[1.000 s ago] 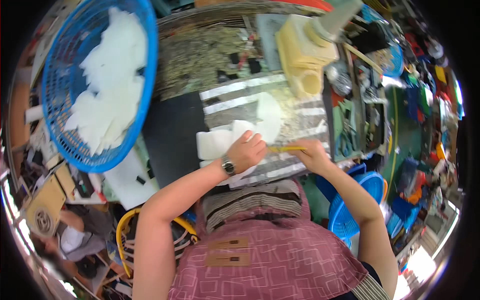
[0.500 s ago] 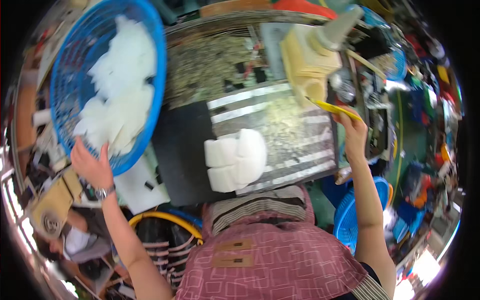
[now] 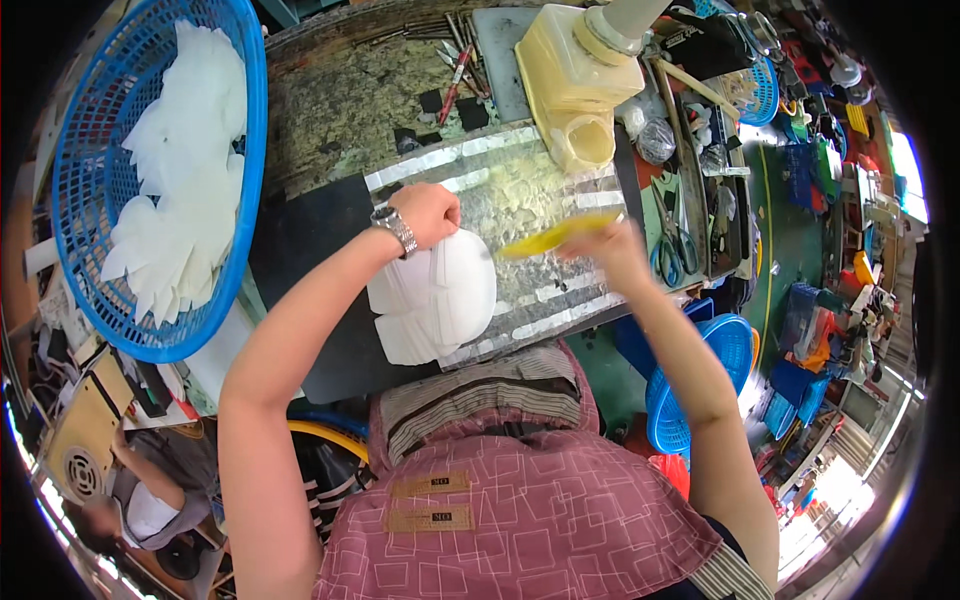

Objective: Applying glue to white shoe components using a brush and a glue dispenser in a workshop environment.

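Observation:
Several thin white cut pieces (image 3: pixel 437 300) with rounded ends lie overlapped on the board in front of me. At their upper edge, my left hand (image 3: pixel 428 214) is closed, its fingers pinching the edge of a white piece. My right hand (image 3: pixel 603 250) grips a flat yellow spreader (image 3: pixel 560 235), both blurred by motion, to the right of the white pieces. The spreader's tip points left, just short of their rounded edge. Under it, the work board (image 3: pixel 545 318) carries white strips and crusty pale smears. A cream plastic glue container (image 3: pixel 580 75) with a round mouth stands behind the board.
A blue basket (image 3: pixel 252 150) holding many white pieces sits at the left. Scissors (image 3: pixel 672 245) lie right of the board, a red pen (image 3: pixel 456 85) behind it. Another blue basket (image 3: pixel 657 410) is low at the right. A person (image 3: pixel 160 490) sits at lower left.
My left hand has moved from the blue basket to the white pieces on the board. My right hand has brought the yellow spreader left and down from the glue container. The view has shifted.

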Demonstrator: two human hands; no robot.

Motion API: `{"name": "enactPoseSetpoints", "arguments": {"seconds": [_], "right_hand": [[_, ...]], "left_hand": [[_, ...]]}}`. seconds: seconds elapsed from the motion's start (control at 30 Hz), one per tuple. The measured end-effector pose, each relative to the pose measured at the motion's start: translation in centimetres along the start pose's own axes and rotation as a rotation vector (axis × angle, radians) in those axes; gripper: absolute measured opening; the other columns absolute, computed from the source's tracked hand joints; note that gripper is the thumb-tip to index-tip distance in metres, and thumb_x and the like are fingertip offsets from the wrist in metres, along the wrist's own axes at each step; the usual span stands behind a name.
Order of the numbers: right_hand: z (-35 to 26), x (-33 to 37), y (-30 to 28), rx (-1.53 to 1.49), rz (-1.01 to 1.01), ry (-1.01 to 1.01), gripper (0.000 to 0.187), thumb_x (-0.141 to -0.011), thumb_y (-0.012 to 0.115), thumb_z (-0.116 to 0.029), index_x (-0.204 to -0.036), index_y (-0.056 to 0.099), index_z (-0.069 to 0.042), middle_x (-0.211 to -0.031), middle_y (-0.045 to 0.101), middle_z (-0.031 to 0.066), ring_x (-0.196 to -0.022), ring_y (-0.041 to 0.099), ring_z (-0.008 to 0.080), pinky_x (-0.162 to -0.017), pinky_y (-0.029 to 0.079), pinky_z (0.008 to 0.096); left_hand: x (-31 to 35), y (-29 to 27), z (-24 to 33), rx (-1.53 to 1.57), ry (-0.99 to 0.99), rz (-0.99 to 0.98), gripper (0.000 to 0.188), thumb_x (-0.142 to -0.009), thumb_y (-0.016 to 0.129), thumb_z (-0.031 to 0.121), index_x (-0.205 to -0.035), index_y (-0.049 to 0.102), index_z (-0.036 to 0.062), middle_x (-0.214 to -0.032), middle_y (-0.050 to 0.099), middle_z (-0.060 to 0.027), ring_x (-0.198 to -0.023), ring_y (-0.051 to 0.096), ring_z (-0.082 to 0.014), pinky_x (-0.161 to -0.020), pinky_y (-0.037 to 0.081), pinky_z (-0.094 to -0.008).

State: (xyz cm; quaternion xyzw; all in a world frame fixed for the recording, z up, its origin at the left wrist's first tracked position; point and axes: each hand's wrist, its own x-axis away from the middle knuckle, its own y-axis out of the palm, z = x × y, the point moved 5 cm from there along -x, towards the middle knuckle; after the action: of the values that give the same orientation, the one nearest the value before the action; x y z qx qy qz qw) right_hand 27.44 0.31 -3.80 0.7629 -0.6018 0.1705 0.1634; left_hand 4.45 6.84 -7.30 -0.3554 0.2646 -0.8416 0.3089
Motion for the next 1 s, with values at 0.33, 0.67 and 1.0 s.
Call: {"name": "enactPoseSetpoints", "arguments": {"seconds": [0.33,0.67,1.0], "right_hand": [[1.0,3.1,8.0,0.535,-0.383,-0.301,0.018,-0.074,0.061,-0.010,-0.092,0.063,-0.007,-0.086,0.064,0.0088,-0.072,0.062,0.0216,-0.067,0.049,0.0298],[-1.8,6.1,3.2,0.549,0.123,-0.207,0.015,-0.075,0.054,-0.005,-0.086,0.064,-0.003,-0.078,0.064,0.0100,-0.070,0.062,0.0216,-0.069,0.048,0.0290],[-7.7,-3.4,-6.7,0.356,0.452,-0.169,0.018,-0.081,0.055,-0.011,-0.089,0.062,0.003,-0.076,0.064,0.0066,-0.061,0.057,0.0105,-0.059,0.046,0.0215]], "left_hand": [[0.4,0.4,-0.3,-0.056,0.057,0.038,0.008,-0.067,0.059,0.015,-0.069,0.060,0.0074,-0.070,0.060,-0.0085,-0.066,0.058,-0.0249,-0.060,0.045,-0.0352],[8.0,-7.2,7.0,-0.071,0.346,0.639,0.005,-0.073,0.054,0.001,-0.077,0.052,0.0034,-0.076,0.055,-0.0099,-0.071,0.054,-0.0283,-0.062,0.045,-0.0352],[9.2,6.8,10.4,-0.456,0.993,0.447,0.036,-0.070,0.050,0.009,-0.105,0.049,0.0041,-0.062,0.044,-0.0005,-0.059,0.046,-0.0144,-0.053,0.038,-0.0239]]}}
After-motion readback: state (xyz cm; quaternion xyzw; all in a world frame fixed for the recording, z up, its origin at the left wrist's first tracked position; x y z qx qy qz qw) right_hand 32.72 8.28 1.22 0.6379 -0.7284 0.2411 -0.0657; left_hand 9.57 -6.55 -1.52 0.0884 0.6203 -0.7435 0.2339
